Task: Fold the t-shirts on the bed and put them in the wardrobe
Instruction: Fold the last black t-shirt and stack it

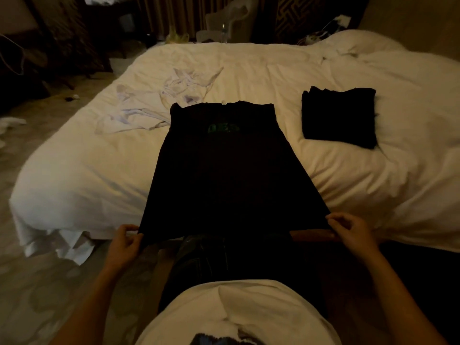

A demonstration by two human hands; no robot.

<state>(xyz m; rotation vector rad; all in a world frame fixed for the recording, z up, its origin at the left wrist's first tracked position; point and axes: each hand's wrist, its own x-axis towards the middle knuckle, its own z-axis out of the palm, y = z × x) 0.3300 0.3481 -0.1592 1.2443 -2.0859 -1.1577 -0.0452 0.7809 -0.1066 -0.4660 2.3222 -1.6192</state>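
Observation:
A black t-shirt (224,170) with a small green print lies flat on the white bed (87,175), sleeves tucked in, its hem hanging at the near edge. My left hand (124,241) pinches the hem's left corner. My right hand (351,231) pinches the right corner. A folded black t-shirt (339,117) lies to the right on the bed. A crumpled white t-shirt (159,103) lies spread at the left behind the black one.
A heap of white duvet (368,46) sits at the bed's far right. Beyond the bed stand a pale chair (234,21) and dark furniture. Bits of white litter (12,122) lie on the floor at left. No wardrobe is in view.

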